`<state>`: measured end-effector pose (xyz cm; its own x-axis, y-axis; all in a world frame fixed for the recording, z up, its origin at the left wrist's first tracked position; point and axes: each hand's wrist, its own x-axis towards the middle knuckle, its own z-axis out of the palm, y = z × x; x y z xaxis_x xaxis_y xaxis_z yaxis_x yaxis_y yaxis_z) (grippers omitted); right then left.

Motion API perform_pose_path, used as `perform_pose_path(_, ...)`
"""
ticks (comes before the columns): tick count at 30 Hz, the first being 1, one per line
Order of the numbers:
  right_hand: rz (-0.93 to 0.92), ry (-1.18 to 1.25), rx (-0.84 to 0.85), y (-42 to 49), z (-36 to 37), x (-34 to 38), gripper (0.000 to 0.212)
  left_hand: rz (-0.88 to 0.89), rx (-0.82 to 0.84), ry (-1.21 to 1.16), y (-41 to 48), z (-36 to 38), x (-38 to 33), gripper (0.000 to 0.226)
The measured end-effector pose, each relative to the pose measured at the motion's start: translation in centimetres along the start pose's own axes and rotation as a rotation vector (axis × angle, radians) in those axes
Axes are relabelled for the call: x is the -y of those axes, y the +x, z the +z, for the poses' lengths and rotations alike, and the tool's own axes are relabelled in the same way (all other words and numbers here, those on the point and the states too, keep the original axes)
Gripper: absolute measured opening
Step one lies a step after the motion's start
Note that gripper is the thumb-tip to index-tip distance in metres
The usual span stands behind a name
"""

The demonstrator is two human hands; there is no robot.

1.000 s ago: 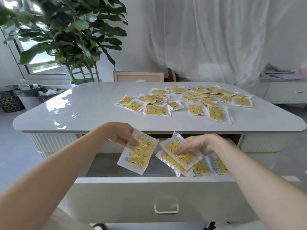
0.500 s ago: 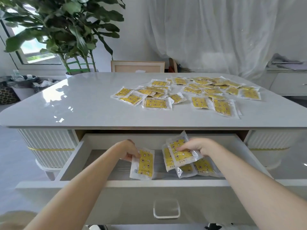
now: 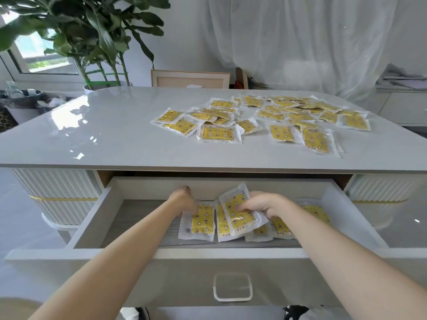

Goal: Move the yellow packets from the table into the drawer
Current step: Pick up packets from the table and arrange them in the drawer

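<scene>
Placement step: left hand grips a yellow packet flat in the drawer; right hand pinches a tilted packet. Next: release both, then reach for the pile on the surface.

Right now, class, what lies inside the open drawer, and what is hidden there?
Yellow packets lie on the drawer floor. The left hand holds the flat packet; the right hand holds the tilted packet. Hands and top packets hide anything beneath.

A: What is the main surface?
B: A glossy grey table. Yellow packets lie scattered and overlapping on its right half.
A: And beneath it?
B: An open drawer, with stored packets on its floor.
</scene>
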<state>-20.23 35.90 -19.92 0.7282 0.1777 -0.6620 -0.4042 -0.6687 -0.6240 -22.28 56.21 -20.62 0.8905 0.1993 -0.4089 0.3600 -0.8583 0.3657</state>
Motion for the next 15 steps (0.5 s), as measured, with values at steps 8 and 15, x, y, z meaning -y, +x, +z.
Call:
perform_pose_path(8, -0.007, -0.052, -0.114, -1.8, -2.0, -0.1, 0.039, 0.203, -0.02, 0.26, -2.5, 0.5, -2.5, 0.063)
perform_pose_path(15, 0.059, -0.116, -0.349, -3.7, -7.0, -3.2, 0.041, 0.529, 0.074, 0.392, -4.6, 2.0, -6.3, 0.056)
